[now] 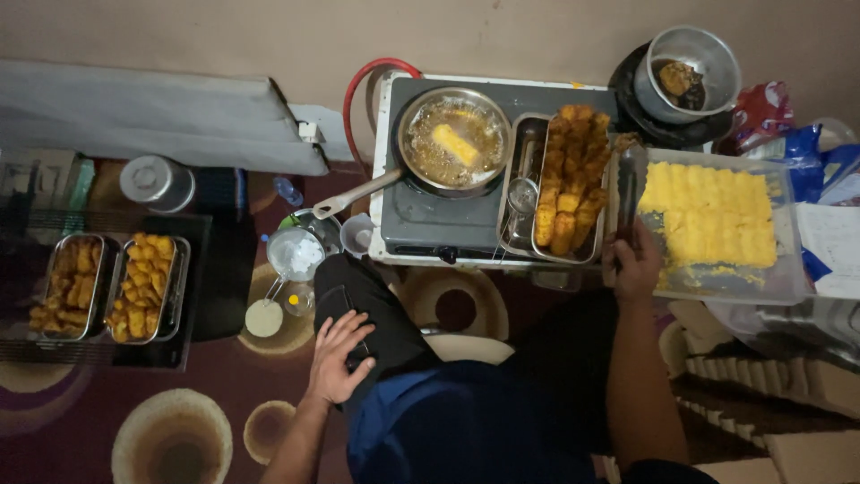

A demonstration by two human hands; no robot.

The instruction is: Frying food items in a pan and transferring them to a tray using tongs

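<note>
Head view: a low gas stove (pixel 421 220) is seen at 12 o'clock of the seated person, on a patterned carpet (pixel 179 421). A frying pan (pixel 454 142) stands on the stove, its handle running out toward 8 o'clock, and a single yellow breaded piece (pixel 455 143) lies in bubbling oil at the pan's centre. Touching the pan at its 3 o'clock, a steel draining tray (pixel 518 184) holds a stack of browned fried pieces (pixel 570 175). The right hand (pixel 634 264) is closed around the handles of metal tongs (pixel 631 184), which point toward 12 o'clock between the draining tray and a clear plastic tub (pixel 788 269); whether anything is pinched in the tips cannot be told. Raw yellow pieces (pixel 712 215) fill the tub in rows, just beside the right hand at its 2 o'clock. The left hand (pixel 339 357) lies open and flat on the person's dark-trousered knee, holding nothing. Well apart at 9 o'clock, two steel trays of fried pieces (pixel 107 287) are set on a dark mat. It is judged that the step is done well if each piece is gripped lightly across its width, so that the crumb coating is not crushed, and is lowered close to the oil and away from the body rather than dropped, the handle side being kept clear.
</note>
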